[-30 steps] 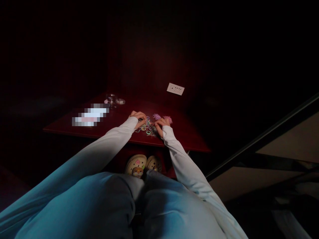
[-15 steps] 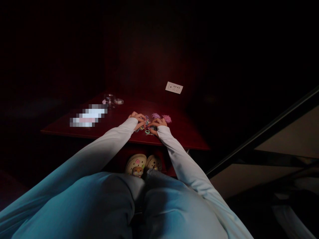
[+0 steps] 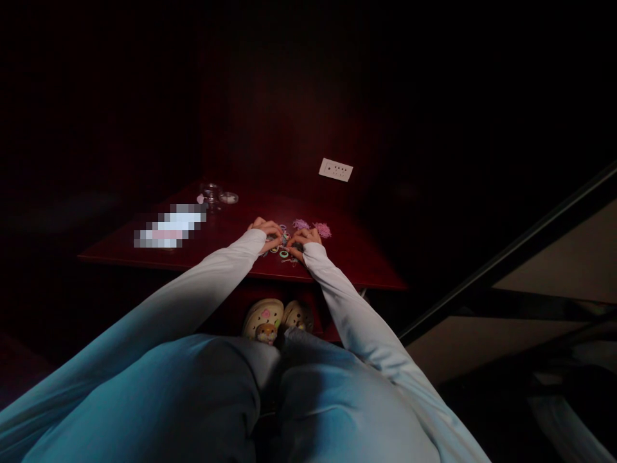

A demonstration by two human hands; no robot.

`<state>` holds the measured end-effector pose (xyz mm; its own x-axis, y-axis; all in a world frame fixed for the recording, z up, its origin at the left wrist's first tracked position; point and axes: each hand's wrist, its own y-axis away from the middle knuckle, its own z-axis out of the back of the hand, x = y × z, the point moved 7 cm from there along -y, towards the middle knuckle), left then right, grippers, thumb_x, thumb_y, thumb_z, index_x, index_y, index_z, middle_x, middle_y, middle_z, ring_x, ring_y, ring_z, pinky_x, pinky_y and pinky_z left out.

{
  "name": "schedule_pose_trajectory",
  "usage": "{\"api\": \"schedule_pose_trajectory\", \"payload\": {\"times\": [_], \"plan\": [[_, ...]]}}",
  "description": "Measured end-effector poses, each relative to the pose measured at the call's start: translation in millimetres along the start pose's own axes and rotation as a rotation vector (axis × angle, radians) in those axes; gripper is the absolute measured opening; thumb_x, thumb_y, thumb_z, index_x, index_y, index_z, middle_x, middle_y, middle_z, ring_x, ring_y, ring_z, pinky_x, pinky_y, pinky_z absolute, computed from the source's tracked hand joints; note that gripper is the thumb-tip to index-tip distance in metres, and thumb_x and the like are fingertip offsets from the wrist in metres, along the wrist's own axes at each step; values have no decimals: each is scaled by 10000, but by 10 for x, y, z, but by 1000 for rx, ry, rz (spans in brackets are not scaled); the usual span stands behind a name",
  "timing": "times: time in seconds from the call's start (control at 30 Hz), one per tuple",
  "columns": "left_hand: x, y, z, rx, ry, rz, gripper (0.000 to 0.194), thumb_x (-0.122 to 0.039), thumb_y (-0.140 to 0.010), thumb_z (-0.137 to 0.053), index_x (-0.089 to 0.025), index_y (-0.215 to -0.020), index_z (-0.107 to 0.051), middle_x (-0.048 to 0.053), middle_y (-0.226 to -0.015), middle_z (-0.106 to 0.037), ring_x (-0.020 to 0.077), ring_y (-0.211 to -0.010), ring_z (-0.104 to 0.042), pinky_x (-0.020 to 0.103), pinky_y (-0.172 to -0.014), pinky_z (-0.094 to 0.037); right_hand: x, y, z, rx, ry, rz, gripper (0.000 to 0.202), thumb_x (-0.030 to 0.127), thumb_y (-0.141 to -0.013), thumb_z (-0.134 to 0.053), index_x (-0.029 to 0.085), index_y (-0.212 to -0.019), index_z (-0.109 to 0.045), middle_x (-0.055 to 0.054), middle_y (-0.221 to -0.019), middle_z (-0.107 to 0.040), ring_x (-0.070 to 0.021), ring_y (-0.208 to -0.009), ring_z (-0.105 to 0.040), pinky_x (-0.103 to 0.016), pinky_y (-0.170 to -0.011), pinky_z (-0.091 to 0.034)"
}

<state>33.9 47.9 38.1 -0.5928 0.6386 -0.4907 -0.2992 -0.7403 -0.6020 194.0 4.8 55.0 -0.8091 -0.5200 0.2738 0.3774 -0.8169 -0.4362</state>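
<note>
A small heap of coloured ring-shaped hair ties [image 3: 283,253] lies on the dark red table between my hands. My left hand [image 3: 266,231] is at the heap's left side, fingers bent and fingertips pressed together among the rings. From the right, my right hand [image 3: 304,238] reaches into the same heap with curled fingers in a pinch. Whatever sits between the fingertips of either hand is too small to make out. Just beyond the right hand are a purple bunch [image 3: 301,224] and a pink bunch [image 3: 322,229] of what look like thin bands.
A clear jar [image 3: 211,191] stands at the table's back left, a round lid [image 3: 228,198] beside it. Nearer lies a blurred bright rectangle [image 3: 176,225]. A white socket [image 3: 336,170] is on the back wall. The table [image 3: 226,218] ends above my clogs [image 3: 264,318].
The hands stay over the heap with only small finger movements. My right fingers shift slightly, and a little more of the loose rings shows near them.
</note>
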Motion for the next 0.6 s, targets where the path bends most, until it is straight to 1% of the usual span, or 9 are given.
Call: {"api": "schedule_pose_trajectory", "payload": {"times": [0.07, 0.13, 0.27, 0.33, 0.5, 0.6], "plan": [[1, 1, -4, 13, -6, 2, 62, -329, -834, -740, -278, -812, -766, -3, -1079, -786, 252, -1046, -531, 424, -970, -384, 1, 4, 4, -9, 5, 13, 284, 524, -974, -681, 273, -952, -811, -67, -1128, -696, -262, -1114, -502, -381, -998, -392], [11, -2, -23, 22, -18, 18, 52, -322, -826, -746, -277, -839, -770, 2, -1088, -781, 251, -1046, -536, 423, -976, -382, 0, 10, 11, -21, 8, 18, 291, 531, -976, -678, 272, -962, -810, -65, -1120, -695, -260, -1113, -504, -383, -1004, -388], [25, -5, -52, 16, -27, 33, 67, -337, -831, -758, -276, -806, -773, 9, -1082, -777, 253, -1031, -524, 424, -971, -388, -7, 16, 29, -48, 3, 14, 287, 520, -980, -678, 263, -979, -806, -66, -1102, -689, -255, -1100, -499, -381, -1001, -379], [21, 3, -46, 19, -22, 18, 85, -349, -841, -752, -279, -800, -777, 6, -1083, -778, 253, -1032, -523, 422, -968, -395, -11, 11, 32, -54, 1, 11, 287, 519, -978, -682, 260, -978, -804, -67, -1099, -689, -253, -1087, -496, -381, -993, -378], [-31, 42, -16, 91, 20, -76, 128, -396, -878, -721, -299, -876, -805, 2, -1149, -774, 255, -1066, -544, 430, -997, -406, -8, 8, 52, -55, -4, -5, 286, 527, -965, -696, 262, -962, -802, -72, -1111, -703, -261, -1085, -495, -392, -999, -384], [-29, 40, -12, 83, 8, -55, 120, -385, -867, -728, -296, -870, -807, 13, -1156, -771, 263, -1073, -542, 442, -995, -405, 12, 31, 60, -42, 0, -8, 255, 493, -973, -696, 260, -968, -800, -72, -1123, -706, -258, -1105, -501, -389, -1010, -392]]}}
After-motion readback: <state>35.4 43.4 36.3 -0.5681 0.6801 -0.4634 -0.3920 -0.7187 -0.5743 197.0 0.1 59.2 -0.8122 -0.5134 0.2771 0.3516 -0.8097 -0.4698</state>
